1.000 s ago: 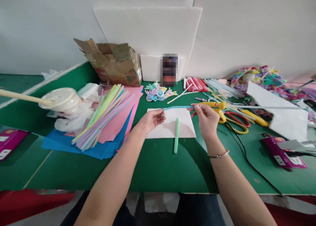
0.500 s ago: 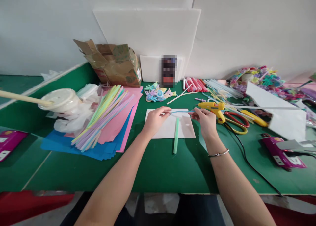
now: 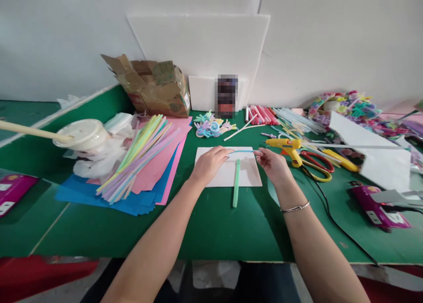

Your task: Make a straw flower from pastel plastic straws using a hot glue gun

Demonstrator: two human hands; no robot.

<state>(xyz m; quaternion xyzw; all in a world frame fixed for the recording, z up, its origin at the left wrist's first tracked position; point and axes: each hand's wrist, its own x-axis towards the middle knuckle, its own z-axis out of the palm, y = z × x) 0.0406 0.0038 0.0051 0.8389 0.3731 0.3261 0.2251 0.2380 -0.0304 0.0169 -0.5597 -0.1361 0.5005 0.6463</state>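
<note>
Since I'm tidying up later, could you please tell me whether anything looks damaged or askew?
The cardboard box at the back left looks battered: its flaps jut out unevenly and its sides appear crumpled.

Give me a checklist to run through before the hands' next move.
1. Thin blue strip held by both the left hand and the right hand: ok.
2. White rectangular sheet lying below the strip: ok.
3. Sheet clear: not ok, a straight light green strip crosses its near edge.
4. Yellow plastic glue gun out of the hands: ok.
5. Glue gun hot: cannot tell.
</note>
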